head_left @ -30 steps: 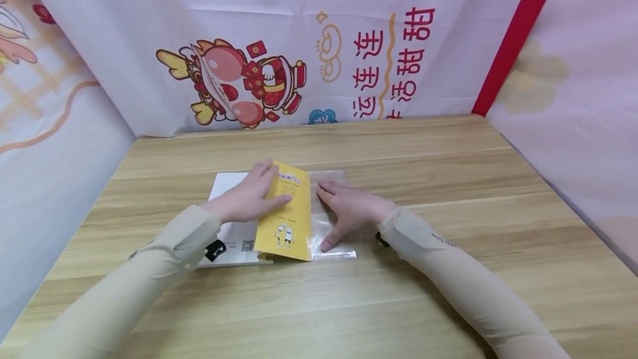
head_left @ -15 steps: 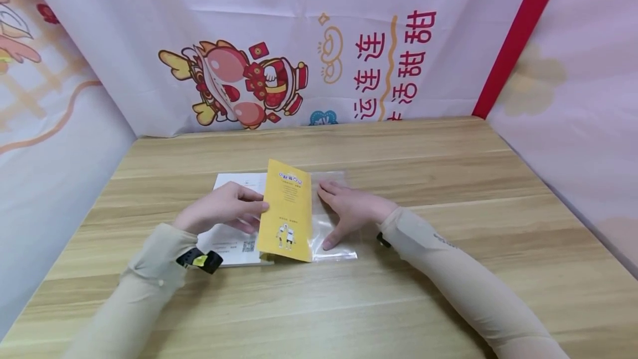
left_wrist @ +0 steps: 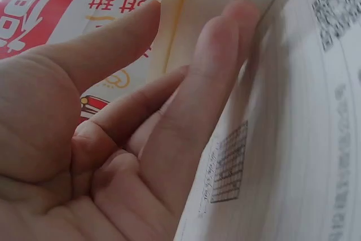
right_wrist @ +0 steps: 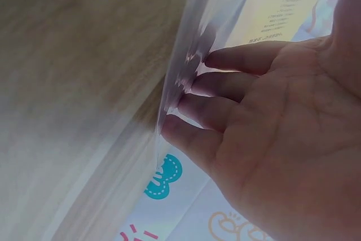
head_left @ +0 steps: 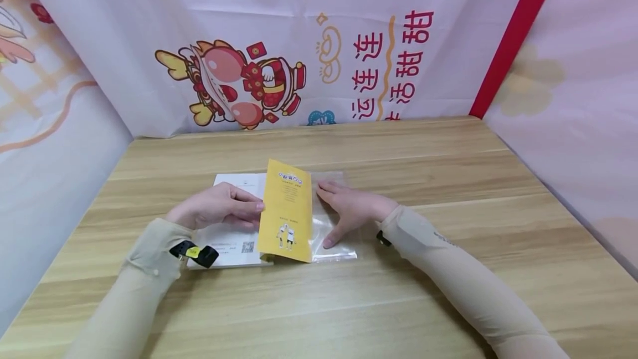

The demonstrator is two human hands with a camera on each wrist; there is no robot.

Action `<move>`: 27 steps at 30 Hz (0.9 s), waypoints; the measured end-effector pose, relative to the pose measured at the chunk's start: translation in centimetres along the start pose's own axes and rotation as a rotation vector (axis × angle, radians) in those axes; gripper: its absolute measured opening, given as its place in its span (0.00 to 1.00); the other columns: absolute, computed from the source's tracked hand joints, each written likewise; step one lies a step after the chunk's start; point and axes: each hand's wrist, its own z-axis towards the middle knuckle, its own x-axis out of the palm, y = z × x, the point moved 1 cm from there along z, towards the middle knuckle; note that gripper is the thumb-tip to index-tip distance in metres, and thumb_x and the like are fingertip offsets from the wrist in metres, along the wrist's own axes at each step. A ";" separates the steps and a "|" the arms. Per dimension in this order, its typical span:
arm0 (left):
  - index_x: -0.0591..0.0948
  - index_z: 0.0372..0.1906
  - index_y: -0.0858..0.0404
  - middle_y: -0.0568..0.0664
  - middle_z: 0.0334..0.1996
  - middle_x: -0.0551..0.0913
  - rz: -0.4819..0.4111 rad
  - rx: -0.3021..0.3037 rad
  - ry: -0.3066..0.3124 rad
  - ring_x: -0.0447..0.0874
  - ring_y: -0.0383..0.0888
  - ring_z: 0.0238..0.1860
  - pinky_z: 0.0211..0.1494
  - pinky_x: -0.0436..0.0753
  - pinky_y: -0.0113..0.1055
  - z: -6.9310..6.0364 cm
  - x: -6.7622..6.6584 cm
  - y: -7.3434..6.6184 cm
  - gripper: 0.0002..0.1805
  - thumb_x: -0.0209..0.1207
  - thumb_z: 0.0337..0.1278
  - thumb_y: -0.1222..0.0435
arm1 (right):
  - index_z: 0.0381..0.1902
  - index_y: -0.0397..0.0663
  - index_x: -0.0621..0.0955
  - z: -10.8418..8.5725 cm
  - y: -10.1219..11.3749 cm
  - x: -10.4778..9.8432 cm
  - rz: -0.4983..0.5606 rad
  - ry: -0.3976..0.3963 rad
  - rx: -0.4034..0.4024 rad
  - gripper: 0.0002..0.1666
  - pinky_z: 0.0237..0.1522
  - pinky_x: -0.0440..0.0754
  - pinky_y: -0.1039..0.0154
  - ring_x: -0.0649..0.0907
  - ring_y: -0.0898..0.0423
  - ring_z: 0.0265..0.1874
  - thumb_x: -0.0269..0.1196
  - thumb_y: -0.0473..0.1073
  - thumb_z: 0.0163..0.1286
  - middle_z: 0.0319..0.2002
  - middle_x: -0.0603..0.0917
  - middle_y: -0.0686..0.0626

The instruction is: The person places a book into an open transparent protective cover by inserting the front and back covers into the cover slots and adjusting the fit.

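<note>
A white book (head_left: pixel 231 249) with small print and a QR code lies on the table. Over its right side stands a yellow cover flap (head_left: pixel 288 204), tilted up and printed with lettering and two cartoon figures. My left hand (head_left: pixel 219 206) pinches the flap's left edge, thumb on the front and fingers behind; in the left wrist view those fingertips (left_wrist: pixel 217 43) lie between flap and page. From under the flap a clear plastic sleeve (head_left: pixel 319 232) extends to the right. My right hand (head_left: pixel 354 209) rests on it with fingers extended, fingertips touching the plastic in the right wrist view.
The wood-grain table (head_left: pixel 399 303) carries the book near its middle. A printed cloth (head_left: pixel 279 10) hangs along the back edge, and plainer cloths hang at both sides. Each wrist wears a black strap (head_left: pixel 194 252).
My left hand has come off the flap's front face, moved left, and taken its left edge between thumb and fingers. The right hand has stayed on the plastic.
</note>
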 end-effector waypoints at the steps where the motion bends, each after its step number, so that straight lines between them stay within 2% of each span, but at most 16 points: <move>1: 0.82 0.55 0.71 0.63 0.49 0.84 -0.005 0.002 0.003 0.85 0.57 0.47 0.49 0.84 0.45 0.1 0.0 0.1 0.20 0.66 0.62 0.64 | 0.79 0.44 0.47 0.0 0.0 0.0 0.002 0.000 -0.002 0.76 0.73 0.46 0.57 0.42 0.50 0.76 0.74 0.71 0.45 0.78 0.41 0.47; 13: 0.82 0.55 0.70 0.63 0.50 0.83 -0.036 -0.008 -0.007 0.85 0.56 0.47 0.51 0.83 0.45 0.4 -0.1 0.6 0.20 0.66 0.60 0.64 | 0.79 0.45 0.47 0.1 0.1 0.0 0.001 -0.007 0.005 0.76 0.73 0.45 0.57 0.42 0.51 0.76 0.74 0.71 0.45 0.78 0.42 0.47; 19: 0.83 0.54 0.70 0.63 0.48 0.84 -0.010 -0.013 0.000 0.85 0.56 0.46 0.49 0.84 0.44 0.7 -0.3 1.0 0.20 0.66 0.61 0.62 | 0.79 0.46 0.47 0.1 0.1 0.0 -0.013 -0.007 0.012 0.76 0.73 0.46 0.57 0.42 0.52 0.76 0.74 0.72 0.45 0.78 0.42 0.47; 27: 0.84 0.52 0.70 0.63 0.47 0.85 -0.008 -0.039 -0.029 0.86 0.55 0.45 0.48 0.85 0.43 0.9 -0.3 1.4 0.20 0.68 0.59 0.61 | 0.79 0.46 0.47 0.2 0.0 0.1 -0.006 -0.016 0.010 0.77 0.73 0.47 0.56 0.43 0.51 0.76 0.74 0.73 0.43 0.78 0.42 0.47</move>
